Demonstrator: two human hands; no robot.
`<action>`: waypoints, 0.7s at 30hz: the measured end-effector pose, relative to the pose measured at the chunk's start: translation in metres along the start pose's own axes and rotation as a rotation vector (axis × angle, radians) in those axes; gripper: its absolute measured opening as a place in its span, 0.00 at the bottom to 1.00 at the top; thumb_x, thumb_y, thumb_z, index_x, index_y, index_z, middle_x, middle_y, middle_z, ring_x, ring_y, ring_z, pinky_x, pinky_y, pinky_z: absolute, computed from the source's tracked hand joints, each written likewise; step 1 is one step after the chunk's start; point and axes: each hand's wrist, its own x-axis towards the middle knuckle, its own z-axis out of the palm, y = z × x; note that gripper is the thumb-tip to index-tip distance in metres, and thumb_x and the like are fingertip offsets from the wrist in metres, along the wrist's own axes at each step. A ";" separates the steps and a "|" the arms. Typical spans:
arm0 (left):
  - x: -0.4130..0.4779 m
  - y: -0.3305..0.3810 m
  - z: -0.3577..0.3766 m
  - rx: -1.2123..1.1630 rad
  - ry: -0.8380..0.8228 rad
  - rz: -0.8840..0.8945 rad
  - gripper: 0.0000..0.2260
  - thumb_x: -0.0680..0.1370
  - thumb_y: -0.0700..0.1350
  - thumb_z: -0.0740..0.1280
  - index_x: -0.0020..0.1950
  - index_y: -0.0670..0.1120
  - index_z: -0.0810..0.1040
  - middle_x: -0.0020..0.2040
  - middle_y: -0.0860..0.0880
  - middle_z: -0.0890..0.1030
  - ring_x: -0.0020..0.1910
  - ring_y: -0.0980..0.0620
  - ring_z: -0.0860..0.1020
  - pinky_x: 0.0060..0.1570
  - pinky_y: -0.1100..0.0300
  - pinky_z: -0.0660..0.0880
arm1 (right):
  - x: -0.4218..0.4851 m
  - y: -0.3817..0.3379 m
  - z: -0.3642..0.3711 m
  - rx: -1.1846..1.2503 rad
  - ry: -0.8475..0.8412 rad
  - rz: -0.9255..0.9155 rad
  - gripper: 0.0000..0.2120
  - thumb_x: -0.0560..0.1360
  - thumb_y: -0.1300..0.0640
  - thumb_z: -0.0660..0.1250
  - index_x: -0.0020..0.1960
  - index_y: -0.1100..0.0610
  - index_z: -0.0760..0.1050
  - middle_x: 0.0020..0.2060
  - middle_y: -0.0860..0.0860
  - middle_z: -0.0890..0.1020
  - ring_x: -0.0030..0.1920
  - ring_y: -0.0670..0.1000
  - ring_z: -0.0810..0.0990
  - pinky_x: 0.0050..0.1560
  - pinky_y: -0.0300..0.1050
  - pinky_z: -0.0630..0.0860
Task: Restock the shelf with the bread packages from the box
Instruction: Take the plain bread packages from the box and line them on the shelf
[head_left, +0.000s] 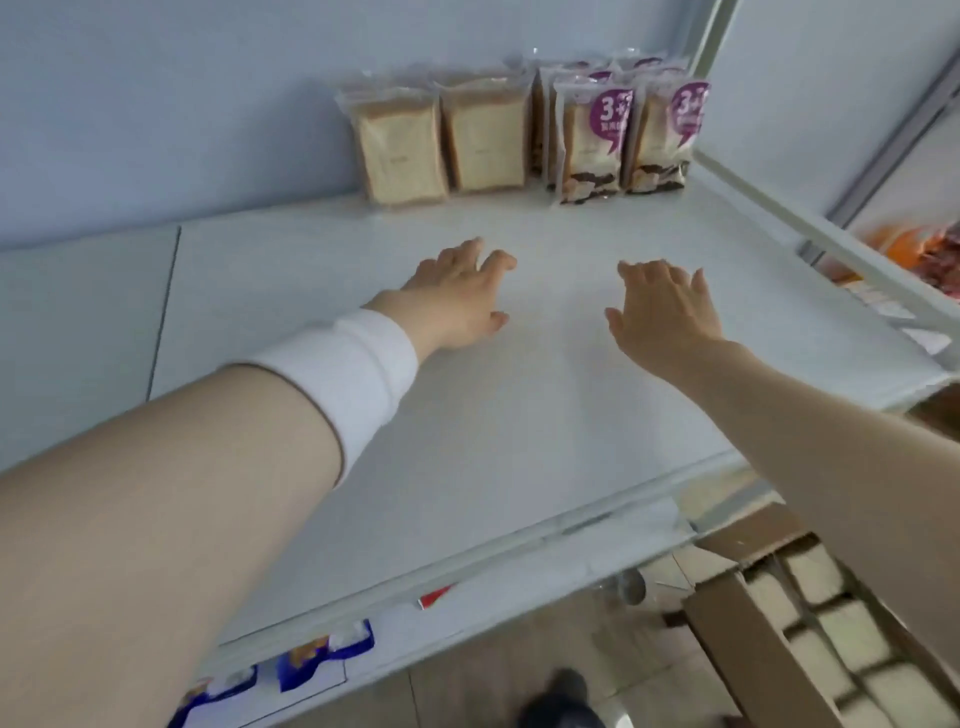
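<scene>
Several bread packages stand upright at the back right of the white shelf (467, 415): two plain ones (400, 150) (488, 140) and, to their right, two with purple labels (592, 140) (662, 135), with more behind them. My left hand (457, 296), a white band on its wrist, and my right hand (665, 312) hover over the shelf's middle, fingers spread, holding nothing, well short of the packages. The cardboard box (727, 618) at the lower right holds several more bread packages (831, 644).
A white frame post (711, 57) and side rail (831, 244) bound the shelf on the right, with orange and red packets (930, 249) beyond. Blue packets (322, 654) lie on the lower shelf. A dark shoe (561, 701) stands on the tan floor.
</scene>
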 end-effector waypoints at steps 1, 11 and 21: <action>-0.007 0.016 -0.004 0.036 -0.054 0.041 0.26 0.78 0.52 0.60 0.73 0.51 0.54 0.75 0.43 0.52 0.72 0.39 0.56 0.69 0.44 0.59 | -0.021 0.015 -0.006 -0.019 -0.024 0.037 0.25 0.79 0.50 0.56 0.72 0.58 0.58 0.69 0.59 0.66 0.70 0.59 0.62 0.72 0.58 0.53; -0.028 0.298 -0.012 0.248 0.081 0.639 0.21 0.79 0.51 0.57 0.70 0.46 0.63 0.69 0.43 0.68 0.67 0.42 0.67 0.63 0.47 0.65 | -0.182 0.211 -0.027 0.038 -0.123 0.296 0.24 0.77 0.49 0.59 0.70 0.57 0.62 0.66 0.59 0.69 0.68 0.61 0.66 0.68 0.58 0.62; -0.033 0.530 0.165 0.228 -0.289 0.888 0.19 0.78 0.53 0.58 0.66 0.46 0.67 0.63 0.43 0.74 0.62 0.41 0.71 0.59 0.46 0.70 | -0.398 0.407 0.095 -0.015 -0.458 0.779 0.18 0.78 0.54 0.57 0.66 0.57 0.66 0.64 0.57 0.71 0.67 0.58 0.66 0.68 0.59 0.61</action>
